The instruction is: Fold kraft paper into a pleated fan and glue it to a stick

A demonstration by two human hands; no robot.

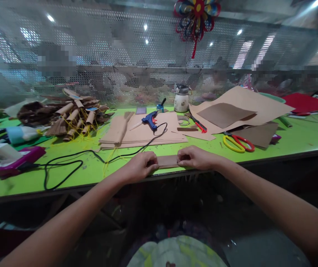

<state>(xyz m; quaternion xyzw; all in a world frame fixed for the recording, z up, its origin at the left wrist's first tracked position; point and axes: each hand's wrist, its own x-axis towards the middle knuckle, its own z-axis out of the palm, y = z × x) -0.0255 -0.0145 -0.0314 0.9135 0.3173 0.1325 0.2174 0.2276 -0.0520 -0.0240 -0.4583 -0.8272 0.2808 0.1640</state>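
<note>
A small strip of brown paper (167, 161) lies at the front edge of the green table, stretched between my two hands. My left hand (143, 165) grips its left end with curled fingers. At the right end, my right hand (193, 157) pinches the strip between thumb and fingers. Just beyond it is a stack of brown paper sheets (164, 138), on which a blue glue gun (149, 121) rests with its black cord trailing left. A red cutter (200, 125) lies to the right of the stack.
Scissors with yellow and red handles (239, 143) lie right of my hands. Large brown sheets (239, 105) and a jar (181, 99) stand behind. At left are bundled paper rolls (75, 115) and a purple power strip (16, 163).
</note>
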